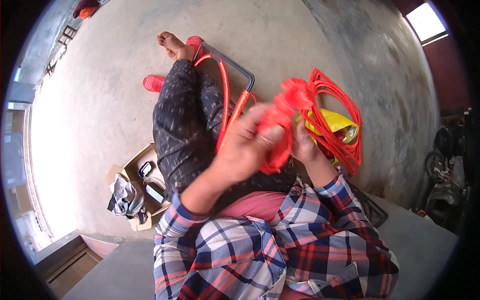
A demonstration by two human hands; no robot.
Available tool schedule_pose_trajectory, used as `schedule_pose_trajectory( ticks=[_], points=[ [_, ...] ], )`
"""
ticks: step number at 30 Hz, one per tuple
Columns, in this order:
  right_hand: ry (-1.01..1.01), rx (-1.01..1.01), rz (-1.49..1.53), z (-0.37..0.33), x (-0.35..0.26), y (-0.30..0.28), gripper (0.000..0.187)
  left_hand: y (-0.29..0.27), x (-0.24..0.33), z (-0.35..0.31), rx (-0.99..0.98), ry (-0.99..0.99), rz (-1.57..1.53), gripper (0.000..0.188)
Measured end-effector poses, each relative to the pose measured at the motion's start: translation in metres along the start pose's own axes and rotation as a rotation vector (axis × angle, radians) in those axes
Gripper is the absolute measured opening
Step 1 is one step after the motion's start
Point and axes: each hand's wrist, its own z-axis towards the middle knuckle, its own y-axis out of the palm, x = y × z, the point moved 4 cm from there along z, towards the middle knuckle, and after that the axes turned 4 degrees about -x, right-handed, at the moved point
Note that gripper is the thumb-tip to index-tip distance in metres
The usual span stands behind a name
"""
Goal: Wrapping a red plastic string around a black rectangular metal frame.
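My left hand (245, 145) is wrapped round a bundle of bright red plastic twine (277, 127), held up above my lap. Its upper end is bunched and frayed, while a flat loop hangs lower. Just right of the bundle, my right hand (304, 145) is raised with its fingers bent close against it. The twine partly covers those fingers, so what they pinch cannot be made out. Beyond my left hand, a bent dark metal rod frame (235, 65) leans across my legs. Red twine with a pale orange strip covers part of its rods (237, 110).
Several red-wrapped frames (345, 145) lie at the right over a yellow bag (335, 120). Red twine rolls (154, 83) lie by my feet. Left of my legs stands an open cardboard box (135, 165) with a grey cloth (126, 194). A small wheeled vehicle (442, 175) is far right.
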Motion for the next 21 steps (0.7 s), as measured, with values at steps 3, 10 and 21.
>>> schedule_pose_trajectory(
  ticks=[3, 10, 21],
  points=[
    [0.058, -0.253, -0.060, 0.016, -0.009, -0.039, 0.060, -0.043, 0.037, 0.016, 0.117, 0.228, 0.220, 0.025],
    [-0.078, 0.164, -0.834, 0.085, -0.015, -0.051, 0.029, -0.084, 0.001, 0.081, 0.247, 0.368, 1.922, 0.012],
    [-0.251, 0.192, -1.213, 0.091, -0.006, -0.056, 0.037, -0.097, -0.017, 0.085, 0.485, 0.394, 1.177, 0.015]
  ],
)
